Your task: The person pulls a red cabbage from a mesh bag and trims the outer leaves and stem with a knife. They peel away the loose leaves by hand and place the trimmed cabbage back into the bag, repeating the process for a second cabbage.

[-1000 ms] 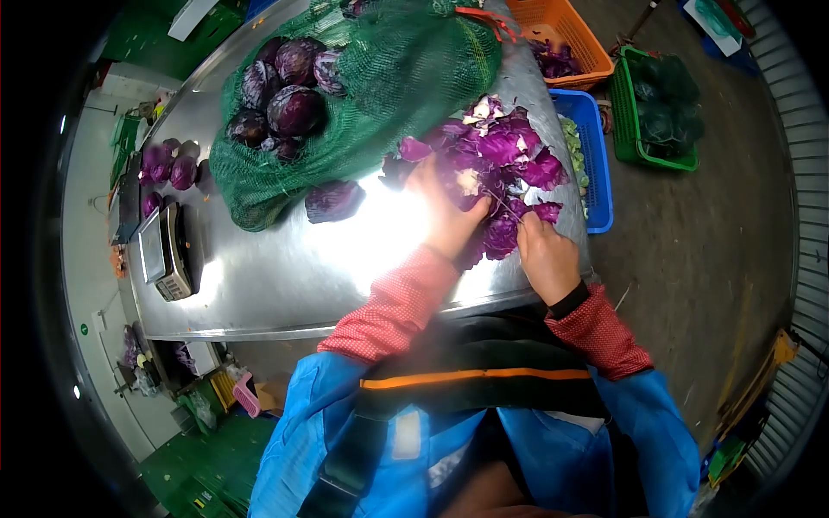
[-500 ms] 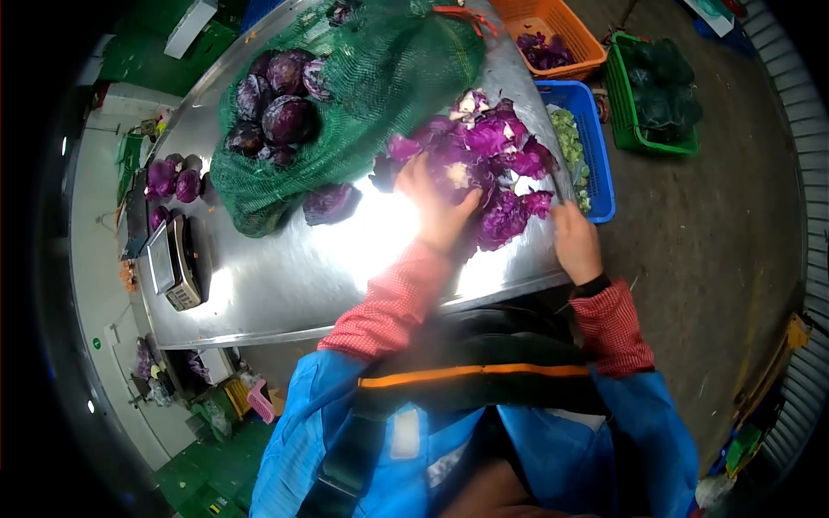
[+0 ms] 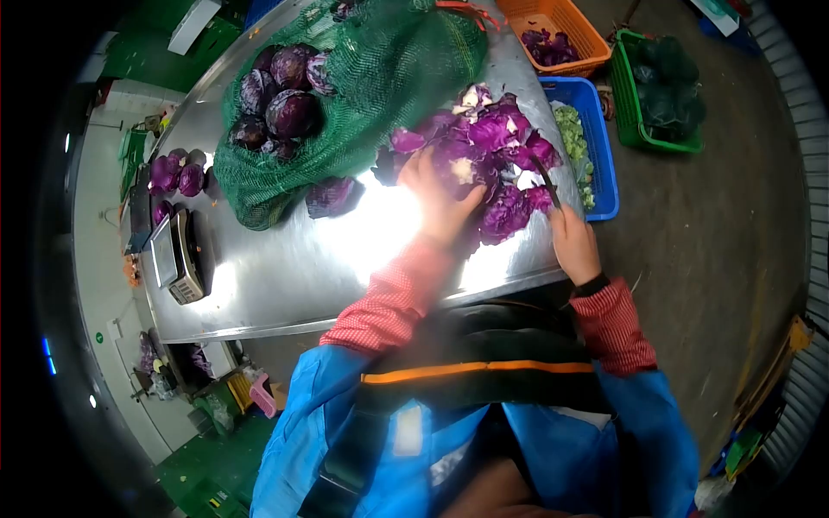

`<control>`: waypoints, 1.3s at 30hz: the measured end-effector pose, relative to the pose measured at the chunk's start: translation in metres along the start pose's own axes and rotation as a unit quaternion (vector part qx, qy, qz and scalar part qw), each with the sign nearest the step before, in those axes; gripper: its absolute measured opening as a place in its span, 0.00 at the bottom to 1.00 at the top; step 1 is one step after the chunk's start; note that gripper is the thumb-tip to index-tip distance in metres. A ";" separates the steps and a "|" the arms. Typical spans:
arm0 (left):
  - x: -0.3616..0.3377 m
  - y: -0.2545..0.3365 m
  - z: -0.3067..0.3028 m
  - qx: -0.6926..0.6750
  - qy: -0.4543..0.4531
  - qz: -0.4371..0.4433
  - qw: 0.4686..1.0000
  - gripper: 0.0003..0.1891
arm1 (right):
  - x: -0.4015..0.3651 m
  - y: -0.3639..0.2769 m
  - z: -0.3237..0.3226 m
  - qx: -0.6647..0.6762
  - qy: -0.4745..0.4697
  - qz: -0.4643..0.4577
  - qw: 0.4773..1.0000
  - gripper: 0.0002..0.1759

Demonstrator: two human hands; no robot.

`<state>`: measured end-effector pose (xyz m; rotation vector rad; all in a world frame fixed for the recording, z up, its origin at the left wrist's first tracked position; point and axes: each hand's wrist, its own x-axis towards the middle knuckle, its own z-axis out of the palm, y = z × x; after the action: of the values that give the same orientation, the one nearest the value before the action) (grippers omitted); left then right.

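My left hand [image 3: 439,203] is curled around a red cabbage [image 3: 464,170] whose pale cut stem faces up; the tips of some fingers are hidden. Close to the table's right edge, my right hand [image 3: 574,242] grips a knife [image 3: 546,179] with a dark, narrow blade pointing up over the leaves. Loose purple cabbage leaves [image 3: 508,211] lie around the held head. A cabbage piece [image 3: 331,197] rests to the left, beside a green mesh bag [image 3: 389,95] of whole red cabbages [image 3: 292,114].
The metal table [image 3: 285,285] bears a scale [image 3: 177,259] and several cabbages [image 3: 177,175] at far left. Beyond its right edge stand a blue crate [image 3: 607,164] with green trimmings, an orange crate [image 3: 596,52] with purple leaves and a green crate [image 3: 661,141].
The knife blade now shows above my right hand, tilted up and left over the leaves. My left hand stays on the cabbage. The whole view has shifted slightly.
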<state>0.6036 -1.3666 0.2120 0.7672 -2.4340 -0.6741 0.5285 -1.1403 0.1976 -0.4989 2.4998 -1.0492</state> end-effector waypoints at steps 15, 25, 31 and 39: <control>-0.017 -0.010 0.002 -0.047 0.015 0.020 0.999 0.50 | 0.075 -0.088 0.023 0.387 -0.236 0.111 0.884 0.20; -0.014 -0.015 -0.017 -0.032 -0.025 -0.014 0.999 0.51 | 0.067 -0.087 0.038 0.243 -0.164 0.097 0.951 0.33; -0.012 -0.032 -0.018 -0.089 0.012 0.006 0.996 0.52 | 0.083 -0.053 0.064 0.235 -0.165 0.098 0.953 0.42; -0.007 -0.060 -0.010 -0.198 0.103 0.018 0.975 0.49 | 0.074 -0.075 0.076 0.163 -0.055 -0.138 0.975 0.15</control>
<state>0.6378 -1.4086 0.1823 0.5951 -2.0317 -0.9759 0.5138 -1.2685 0.1880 -0.7921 2.1443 -1.4591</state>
